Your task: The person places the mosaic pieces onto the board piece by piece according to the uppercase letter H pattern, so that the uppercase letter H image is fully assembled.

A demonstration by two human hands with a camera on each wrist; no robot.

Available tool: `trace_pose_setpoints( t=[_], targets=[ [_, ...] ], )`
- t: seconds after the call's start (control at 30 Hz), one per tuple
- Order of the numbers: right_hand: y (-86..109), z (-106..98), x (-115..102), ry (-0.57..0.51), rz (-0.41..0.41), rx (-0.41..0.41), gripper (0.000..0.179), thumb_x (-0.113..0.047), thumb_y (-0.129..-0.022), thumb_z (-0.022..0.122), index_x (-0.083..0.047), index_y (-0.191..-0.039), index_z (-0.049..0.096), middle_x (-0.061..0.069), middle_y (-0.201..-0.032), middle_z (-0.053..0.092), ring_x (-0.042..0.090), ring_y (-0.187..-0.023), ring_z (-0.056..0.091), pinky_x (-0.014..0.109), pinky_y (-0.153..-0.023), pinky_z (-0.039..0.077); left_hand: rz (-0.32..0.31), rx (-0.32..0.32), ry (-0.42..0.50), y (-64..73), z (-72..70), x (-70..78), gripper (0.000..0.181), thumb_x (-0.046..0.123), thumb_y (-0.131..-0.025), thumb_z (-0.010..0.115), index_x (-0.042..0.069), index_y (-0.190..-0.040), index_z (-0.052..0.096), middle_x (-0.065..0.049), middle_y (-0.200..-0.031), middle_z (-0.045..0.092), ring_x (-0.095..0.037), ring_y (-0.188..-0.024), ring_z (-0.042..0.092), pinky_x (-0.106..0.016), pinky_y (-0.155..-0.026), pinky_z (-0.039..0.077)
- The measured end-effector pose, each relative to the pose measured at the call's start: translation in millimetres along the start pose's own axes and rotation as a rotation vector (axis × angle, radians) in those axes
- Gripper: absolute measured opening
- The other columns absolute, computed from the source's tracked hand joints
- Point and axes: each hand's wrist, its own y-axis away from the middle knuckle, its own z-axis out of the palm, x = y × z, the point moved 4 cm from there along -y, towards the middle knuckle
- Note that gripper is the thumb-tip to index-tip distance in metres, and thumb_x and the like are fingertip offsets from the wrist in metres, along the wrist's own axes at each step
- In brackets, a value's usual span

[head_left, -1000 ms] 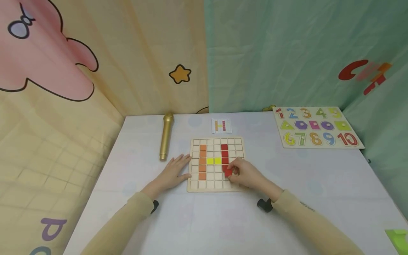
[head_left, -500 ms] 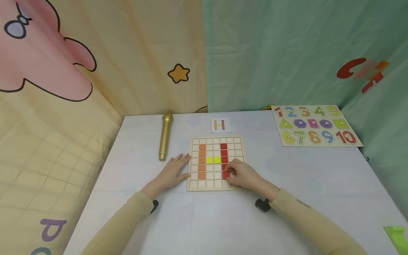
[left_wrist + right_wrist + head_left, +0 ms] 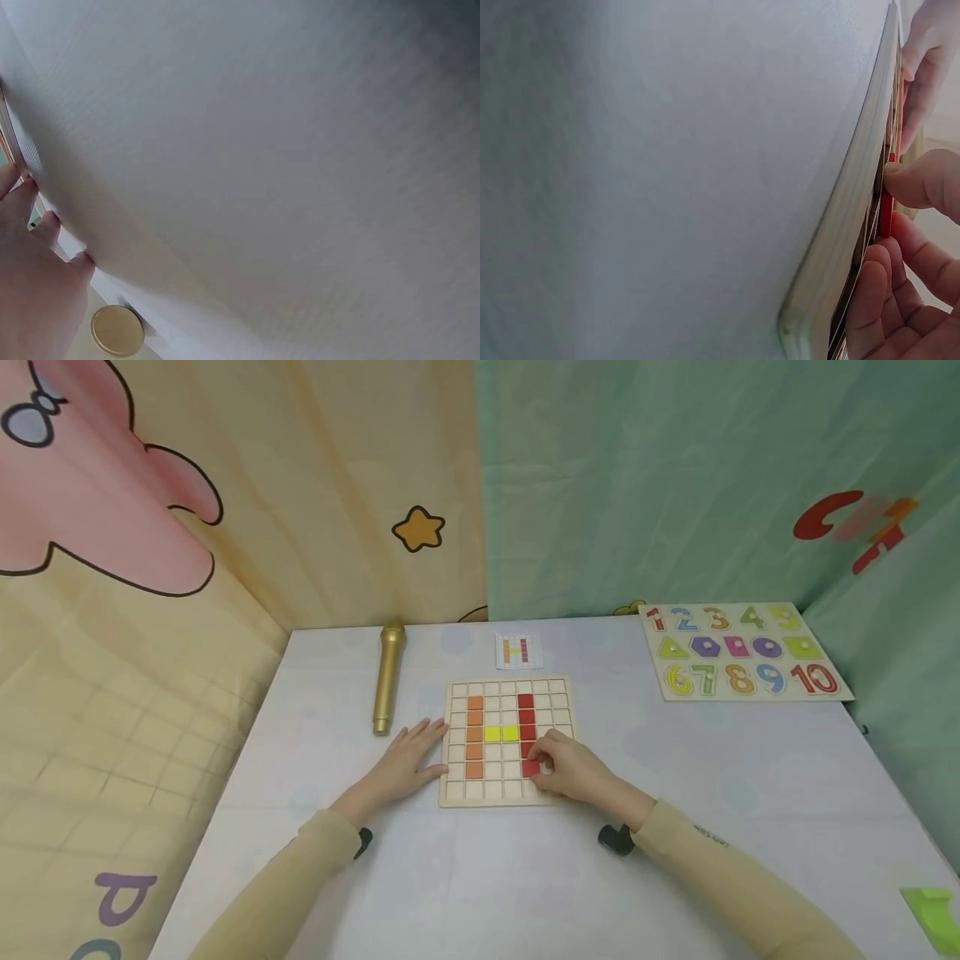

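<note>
A wooden grid board (image 3: 493, 790) lies mid-table, bearing a column of orange tiles (image 3: 475, 733), two yellow tiles (image 3: 501, 734) and a column of red tiles (image 3: 527, 717). My right hand (image 3: 576, 770) pinches the lowest red tile (image 3: 530, 768) between thumb and finger, in line with the red column. In the right wrist view that red tile (image 3: 886, 210) stands edge-on at the board's surface. My left hand (image 3: 401, 767) rests with its fingers spread, fingertips and thumb at the board's left edge.
A small pattern card (image 3: 518, 652) lies behind the board. To the left lies a gold microphone (image 3: 386, 681). A number and shape puzzle board (image 3: 742, 653) sits at the back right, and a light green piece (image 3: 932, 917) at the right front edge.
The red tile in my right hand has gone from tilted over the lower cell to aligned with the red column. My left hand stays at the board's edge.
</note>
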Motion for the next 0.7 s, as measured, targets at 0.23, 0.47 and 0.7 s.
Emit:
trace_pose_setpoints(
  t=[0.23, 0.47, 0.7],
  targets=[
    [-1.2, -0.3, -1.5, -0.007, 0.011, -0.004, 0.020, -0.013, -0.080, 0.076, -0.013, -0.099, 0.069, -0.002, -0.091, 0.055, 0.011, -0.077, 0.049, 0.022, -0.067, 0.047, 0.001, 0.002, 0.002, 1.0, -1.0, 0.3, 0.074, 0.036, -0.095, 0.065, 0.007, -0.154, 0.031, -0.012, -0.162, 0.027, -0.037, -0.151, 0.018, -0.059, -0.123, 0.009],
    [0.1, 3.4, -0.8, -0.030, 0.032, -0.017, 0.021, -0.014, -0.081, 0.079, -0.014, -0.099, 0.069, -0.003, -0.090, 0.054, 0.011, -0.079, 0.050, 0.021, -0.067, 0.047, -0.004, -0.013, 0.007, 3.0, 1.3, -0.7, 0.074, 0.036, -0.095, 0.065, 0.007, -0.154, 0.031, -0.012, -0.162, 0.027, -0.037, -0.151, 0.018, -0.059, -0.123, 0.009],
    [3.4, 4.2, 4.3, -0.108, 0.061, -0.033, 0.021, -0.019, -0.081, 0.080, -0.015, -0.098, 0.069, -0.003, -0.091, 0.056, 0.011, -0.082, 0.052, 0.022, -0.071, 0.049, -0.025, -0.037, -0.006, 4.1, 5.6, -4.1, 0.075, 0.040, -0.095, 0.064, 0.010, -0.155, 0.030, -0.009, -0.163, 0.026, -0.034, -0.152, 0.016, -0.057, -0.124, 0.009]
  ],
)
